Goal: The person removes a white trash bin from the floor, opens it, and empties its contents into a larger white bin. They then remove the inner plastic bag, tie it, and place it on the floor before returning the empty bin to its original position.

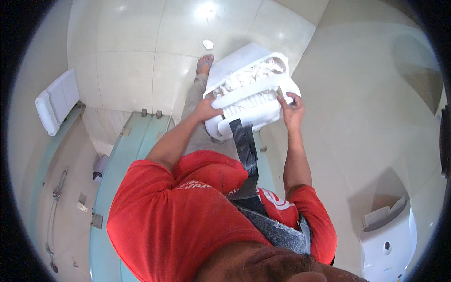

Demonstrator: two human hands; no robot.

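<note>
Showing at far left is a white boxy unit point(58, 101), and further right the left hand point(208, 110) grasps the left edge of a white plastic bin point(244, 92). The bin is tilted above the person's legs, with crumpled white paper point(253, 74) in its opening, and the right hand point(293, 110) grips its right edge; at far right is a white rounded dispenser point(389, 242).

- Pale tiled floor point(124, 77) with bright light glare point(206, 10)
- Beige wall point(347, 122) at right
- Greenish glass shower panels point(123, 152) at left
- Metal hand shower point(57, 193) farther left
</note>
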